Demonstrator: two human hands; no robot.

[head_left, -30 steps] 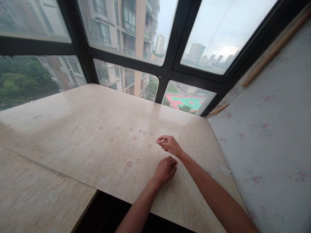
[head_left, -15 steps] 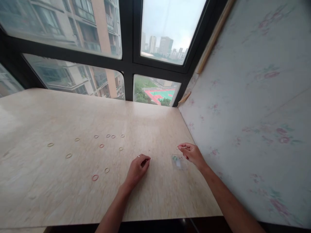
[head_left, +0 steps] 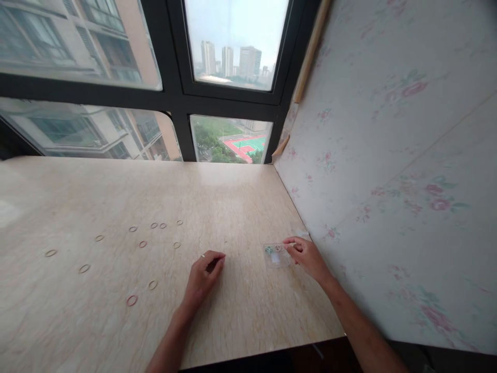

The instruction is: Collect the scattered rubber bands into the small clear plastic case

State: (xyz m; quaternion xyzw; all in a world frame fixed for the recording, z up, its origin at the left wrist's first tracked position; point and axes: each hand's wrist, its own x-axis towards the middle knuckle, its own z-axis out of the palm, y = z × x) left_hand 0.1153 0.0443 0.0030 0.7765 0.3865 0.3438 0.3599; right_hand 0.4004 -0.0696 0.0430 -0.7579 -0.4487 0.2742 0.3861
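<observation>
Now the right hand (head_left: 306, 256) has reached the clear box (head_left: 275, 261), grip unclear; left hand (head_left: 202, 270) curled closed.

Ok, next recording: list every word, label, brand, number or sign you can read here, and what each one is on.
None can be read.
Clear box: a pale patch shows in it, too small and blurred to tell whether it bears print.
Loose bands, such as the red one: no lettering visible.
Wall: flower pattern, no legible words.
Sports court outside: line markings, no readable text.
</observation>
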